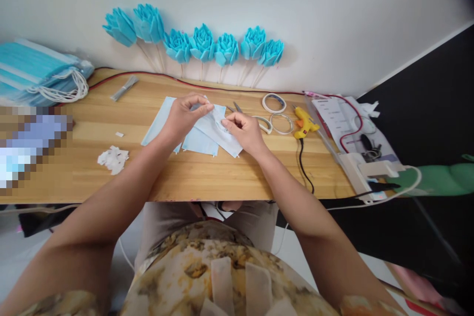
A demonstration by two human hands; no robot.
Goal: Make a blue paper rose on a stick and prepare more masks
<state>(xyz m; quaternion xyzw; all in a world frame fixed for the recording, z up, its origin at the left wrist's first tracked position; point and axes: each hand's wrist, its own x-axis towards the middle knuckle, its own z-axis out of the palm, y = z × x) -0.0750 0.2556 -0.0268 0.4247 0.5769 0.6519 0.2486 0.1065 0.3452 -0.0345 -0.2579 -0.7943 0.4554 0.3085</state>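
Pale blue-white sheets lie on the wooden table in front of me, partly overlapping. Above them, my left hand is closed in a pinch, with thumb and fingertips at the upper edge of a thin whitish piece. My right hand pinches the same whitish piece on its right side. The piece looks crumpled between the hands; its exact shape is hard to make out. Scissors lie just behind my right hand, partly hidden.
Several blue fabric flowers on sticks lean against the wall. Rolls of tape and a yellow glue gun lie right; a power strip sits at the right edge. Stacked blue masks and paper scraps are left.
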